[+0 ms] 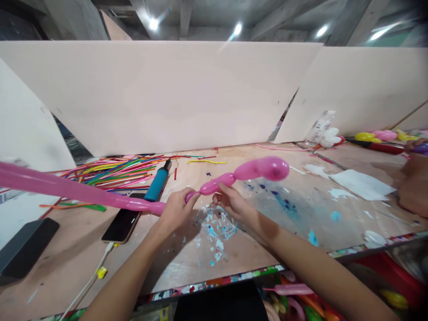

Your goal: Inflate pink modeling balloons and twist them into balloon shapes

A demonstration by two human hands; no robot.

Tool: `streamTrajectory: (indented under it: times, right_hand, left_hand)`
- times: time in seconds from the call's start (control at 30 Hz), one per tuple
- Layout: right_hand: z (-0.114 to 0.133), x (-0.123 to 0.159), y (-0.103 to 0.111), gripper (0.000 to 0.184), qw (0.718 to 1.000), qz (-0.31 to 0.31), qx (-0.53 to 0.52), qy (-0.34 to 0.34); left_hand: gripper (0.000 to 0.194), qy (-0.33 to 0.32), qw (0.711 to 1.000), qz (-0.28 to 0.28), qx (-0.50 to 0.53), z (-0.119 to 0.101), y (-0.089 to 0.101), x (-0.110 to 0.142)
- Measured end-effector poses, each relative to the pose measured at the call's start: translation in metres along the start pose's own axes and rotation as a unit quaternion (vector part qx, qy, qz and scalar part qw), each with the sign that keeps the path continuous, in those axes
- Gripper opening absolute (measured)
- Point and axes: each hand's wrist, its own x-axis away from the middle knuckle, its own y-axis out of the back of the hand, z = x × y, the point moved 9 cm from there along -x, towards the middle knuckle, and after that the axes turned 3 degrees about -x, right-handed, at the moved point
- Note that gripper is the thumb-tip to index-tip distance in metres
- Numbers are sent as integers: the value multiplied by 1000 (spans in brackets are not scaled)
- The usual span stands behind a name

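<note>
A long pink modelling balloon (pixel 261 168) stretches across the view, running off the left edge. Twists divide its right part into a short segment and a longer, rounded end bubble. My left hand (pixel 177 207) is wrapped round the balloon just left of the first twist. With thumb and fingers, my right hand (pixel 230 200) grips the short segment between the two twists. Both hands hold it above the table, over blue and white paint-like flecks. The fingertips behind the balloon are partly hidden.
Uninflated balloons (pixel 117 171) lie heaped at the left, beside a blue hand pump (pixel 157 183). Nearer are a phone (pixel 122 225) with a cable and a dark box (pixel 28 249). White paper (pixel 363 185), a bottle (pixel 323 127) and another person's arm (pixel 413 187) are at right.
</note>
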Motion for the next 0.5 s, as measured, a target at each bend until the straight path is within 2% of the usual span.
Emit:
streamTrajectory:
  times: [0.13, 0.3, 0.5]
  right_hand:
    - [-7, 0, -5, 40, 1000, 17, 1, -19]
    - [-5, -3, 0, 39, 1000, -9, 2, 0]
    - [-17, 0, 0, 40, 997, 0, 42, -60]
  left_hand:
    - [39, -25, 999, 0, -35, -3, -3, 2]
    - [37, -46, 992, -12, -114, -7, -3, 4]
    - [32, -49, 983, -24, -174, -7, -5, 5]
